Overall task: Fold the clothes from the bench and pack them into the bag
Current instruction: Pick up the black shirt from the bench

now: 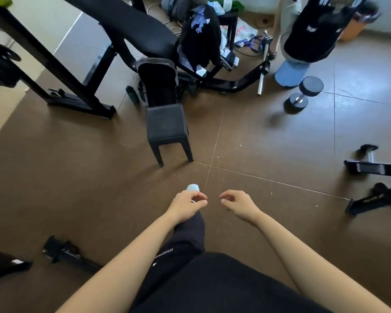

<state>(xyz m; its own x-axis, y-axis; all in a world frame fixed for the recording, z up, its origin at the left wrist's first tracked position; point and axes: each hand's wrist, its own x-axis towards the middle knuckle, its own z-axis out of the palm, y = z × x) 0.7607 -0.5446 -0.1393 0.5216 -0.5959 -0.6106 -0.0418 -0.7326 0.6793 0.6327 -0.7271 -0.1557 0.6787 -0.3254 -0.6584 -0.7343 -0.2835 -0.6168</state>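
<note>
A black garment with a purple print [201, 35] hangs over the near end of the black padded bench [140, 26]. Below it an open black bag [157, 80] with a grey rim stands on the floor behind a small black stool [166, 125]. My left hand [187, 205] is held out low over the floor, thumb and forefinger pinching a thin white sliver that I cannot identify. My right hand [238, 204] hovers beside it with loosely curled fingers and holds nothing. Both hands are far from the bench and the bag.
Another person [314, 30] in a black shirt stands at the back right. A dumbbell [303, 92], a blue roll [291, 73], a chrome bar [263, 66] and black equipment [375, 177] lie on the brown tiled floor. More black gear [66, 253] lies at the lower left.
</note>
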